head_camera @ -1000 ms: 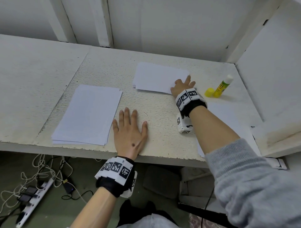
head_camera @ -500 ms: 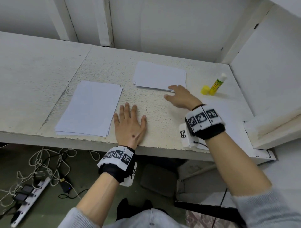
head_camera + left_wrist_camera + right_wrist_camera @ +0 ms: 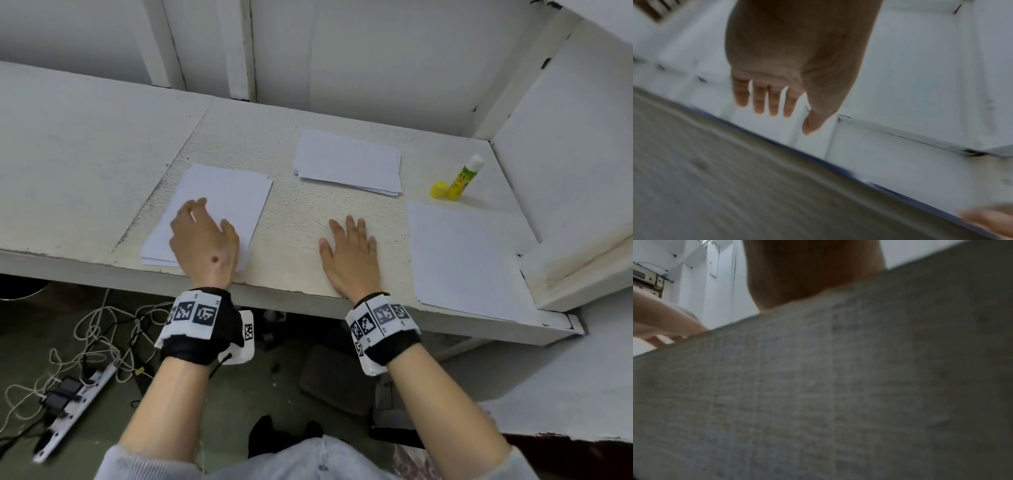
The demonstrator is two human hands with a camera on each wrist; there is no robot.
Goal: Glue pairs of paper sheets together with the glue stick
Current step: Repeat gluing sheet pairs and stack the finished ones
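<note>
I see the rough white-painted wooden bench (image 3: 260, 144) filling most of the head view, walled in white at its back and right edges. On it, largest first: a single white paper sheet (image 3: 466, 253) lies at the near right corner, its front edge reaching the bench's near edge. A stack of white paper sheets (image 3: 222, 202) sits toward the near left, and a smaller, slightly fanned pile of white sheets (image 3: 346, 161) lies toward the back edge, between the two.

My left hand (image 3: 203, 243) is over the near corner of the left stack, fingers loosely bent and spread, gripping nothing; whether the fingertips touch the paper I cannot tell. In the left wrist view the left hand (image 3: 789, 65) shows blurred, with its fingers (image 3: 758, 100) extended and apart. My right hand (image 3: 349, 253) lies palm down, fingers straight, on bare bench between the left stack and the single sheet, holding nothing. The right wrist view is mostly blurred bench surface.

The yellow-and-green glue stick (image 3: 464, 178) stands tilted near the back right corner, white tip uncovered, well apart from both hands. Its small yellow cap (image 3: 439, 189) sits just beside its base.
</note>
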